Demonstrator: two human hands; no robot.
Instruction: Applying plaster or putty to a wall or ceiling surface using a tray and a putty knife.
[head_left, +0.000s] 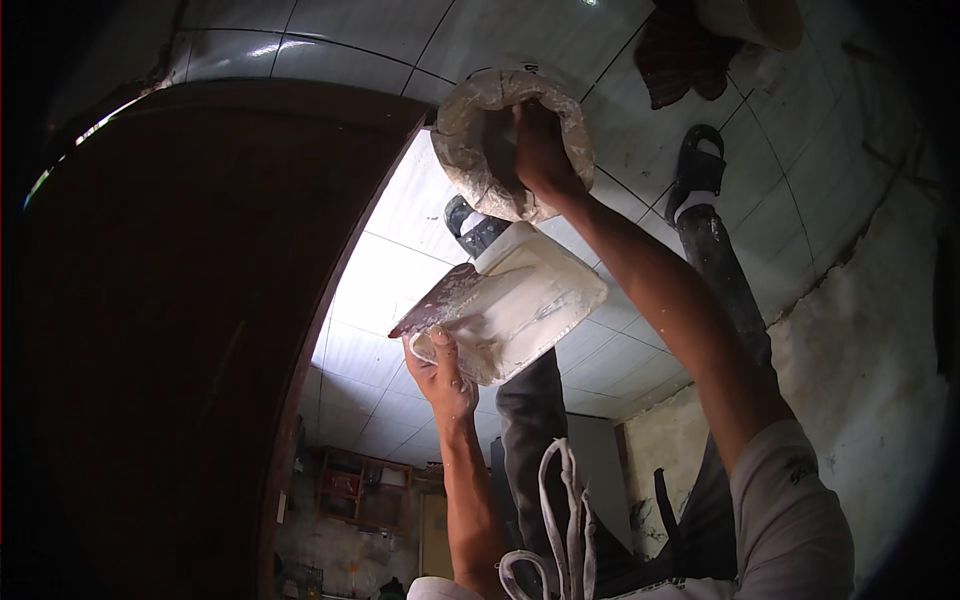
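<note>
My left hand (445, 380) grips the near left corner of a white, open plastic container (555, 300), thumb over its rim. Pale, creamy residue coats the container's inside. A dark red flat piece (440, 298), smeared with white, lies along its left side; whether my fingers also hold it is unclear. My right hand (545, 155) reaches down into a round, pale sack-like container (462, 125) with a crumpled, powdery rim, just beyond the white one. The right fingers are hidden inside, so their grip does not show.
A large dark brown door panel (180, 330) fills the left side. My feet, in dark sandals (695, 160), stand on a pale tiled floor (400, 290). A dark red cloth (685, 60) and a beige bucket-like container (765, 20) are at the far right. A stained wall (860, 350) runs along the right.
</note>
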